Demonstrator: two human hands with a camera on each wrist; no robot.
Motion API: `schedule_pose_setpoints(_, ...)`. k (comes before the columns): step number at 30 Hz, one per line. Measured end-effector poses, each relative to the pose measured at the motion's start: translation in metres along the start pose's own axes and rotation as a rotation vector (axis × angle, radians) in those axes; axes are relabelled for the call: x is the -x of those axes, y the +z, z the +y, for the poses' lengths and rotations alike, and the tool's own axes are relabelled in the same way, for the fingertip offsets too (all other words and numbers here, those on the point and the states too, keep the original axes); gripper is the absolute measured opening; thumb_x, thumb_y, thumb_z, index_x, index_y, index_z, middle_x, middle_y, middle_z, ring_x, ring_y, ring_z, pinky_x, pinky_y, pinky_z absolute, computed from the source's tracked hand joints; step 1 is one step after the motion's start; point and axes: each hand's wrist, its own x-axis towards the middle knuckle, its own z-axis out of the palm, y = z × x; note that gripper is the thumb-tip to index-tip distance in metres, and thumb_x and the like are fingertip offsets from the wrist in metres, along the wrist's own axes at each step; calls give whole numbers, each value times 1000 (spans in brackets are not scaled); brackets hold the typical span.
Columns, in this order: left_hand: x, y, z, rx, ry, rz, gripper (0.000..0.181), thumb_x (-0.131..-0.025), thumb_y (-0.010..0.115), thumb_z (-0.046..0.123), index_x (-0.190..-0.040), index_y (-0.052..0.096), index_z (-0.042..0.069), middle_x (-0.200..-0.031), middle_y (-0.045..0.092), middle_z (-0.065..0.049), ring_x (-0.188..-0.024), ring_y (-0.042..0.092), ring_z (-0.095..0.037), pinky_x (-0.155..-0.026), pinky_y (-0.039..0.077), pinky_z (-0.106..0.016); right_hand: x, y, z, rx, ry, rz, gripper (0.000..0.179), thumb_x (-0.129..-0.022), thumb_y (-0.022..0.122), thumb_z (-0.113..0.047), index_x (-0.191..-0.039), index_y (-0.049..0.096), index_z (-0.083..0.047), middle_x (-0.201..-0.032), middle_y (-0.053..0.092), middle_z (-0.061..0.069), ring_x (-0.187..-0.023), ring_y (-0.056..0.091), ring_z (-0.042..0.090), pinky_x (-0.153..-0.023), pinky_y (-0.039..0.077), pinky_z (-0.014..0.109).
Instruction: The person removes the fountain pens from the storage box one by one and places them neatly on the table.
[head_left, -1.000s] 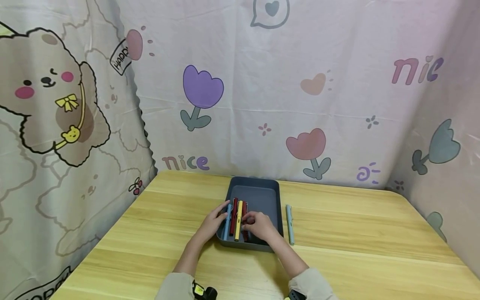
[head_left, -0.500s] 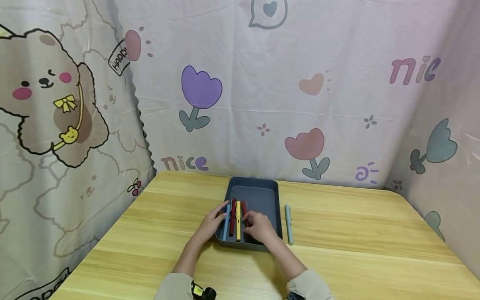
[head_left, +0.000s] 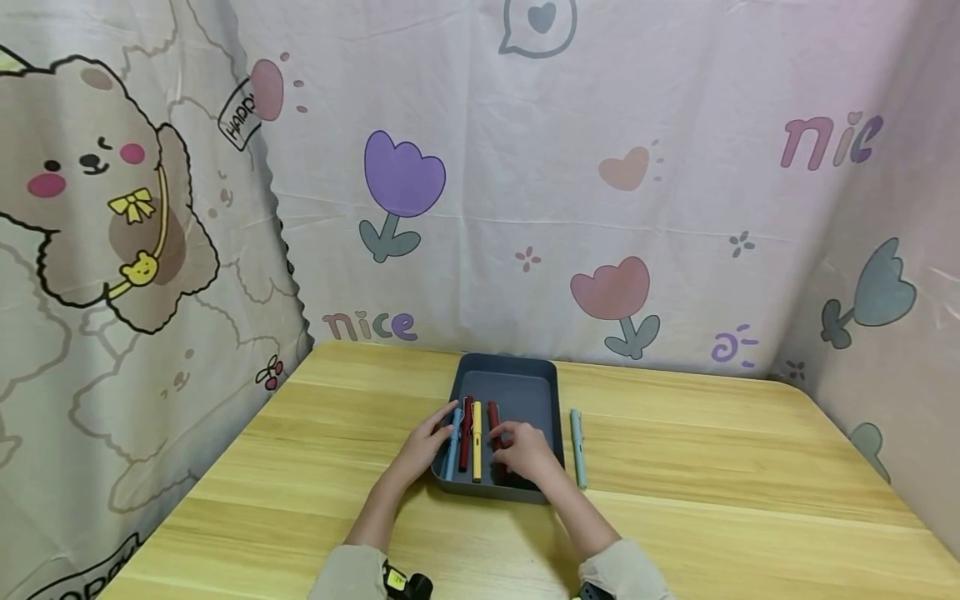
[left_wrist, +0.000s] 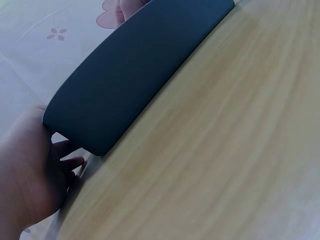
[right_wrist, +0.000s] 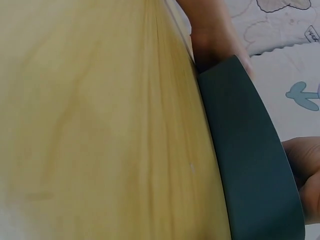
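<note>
A dark grey tray (head_left: 517,387) lies on the table, its side wall (left_wrist: 120,85) large in the left wrist view. My left hand (head_left: 422,448) holds the tray's left side, thumb over the rim and the other fingers (left_wrist: 74,162) on the outside. Inside, a blue pen (head_left: 453,450), a dark red pen (head_left: 466,442) and a yellow pen (head_left: 477,446) lie side by side. To their right, a second dark red pen (head_left: 493,412) is pinched by my right hand (head_left: 525,450), which hides part of it. The tray wall (right_wrist: 245,145) conceals the pens in the right wrist view.
A light teal pen (head_left: 577,448) lies on the wooden table (head_left: 690,467), just right of the tray. Behind the table hangs a printed curtain (head_left: 487,167). The tray's raised walls surround the pens.
My right hand has shifted the second dark red pen a little to the right, widening its gap from the yellow pen. The left hand and the tray stay where they were.
</note>
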Motion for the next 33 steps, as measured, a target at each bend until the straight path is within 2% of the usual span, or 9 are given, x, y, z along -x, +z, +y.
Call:
schedule_pose_setpoints(8,0,0,0,1,-5,2,45,-98,45,14,-142,39,15,-144,29,-19,-131,23,-38,-101,21,-56,-1,-1,4,-91,25,-16,26,-80,68,-2,-106,64,-3,-78,62,7,-57,59,17,-53,51,31)
schedule_pose_setpoints(12,0,0,0,2,-3,2,44,-98,46,15,-141,39,15,-144,29,-19,-131,23,-38,-101,22,-56,-1,-1,5,-118,47,-35,26,-81,68,-4,-106,64,-5,-78,60,6,-56,57,17,-54,50,31)
schedule_pose_setpoints(20,1,1,2,-5,-24,7,44,-97,46,15,-141,41,16,-143,30,-20,-130,25,-39,-100,23,-57,2,-3,7,-224,40,-72,29,-82,67,-2,-110,63,-1,-81,57,9,-65,60,18,-59,53,32)
schedule_pose_setpoints(33,1,1,1,-10,-39,12,44,-97,45,16,-141,41,17,-143,30,-20,-129,26,-40,-99,24,-58,5,-6,6,-240,26,-64,28,-83,66,-1,-111,62,0,-81,57,10,-66,60,19,-61,53,34)
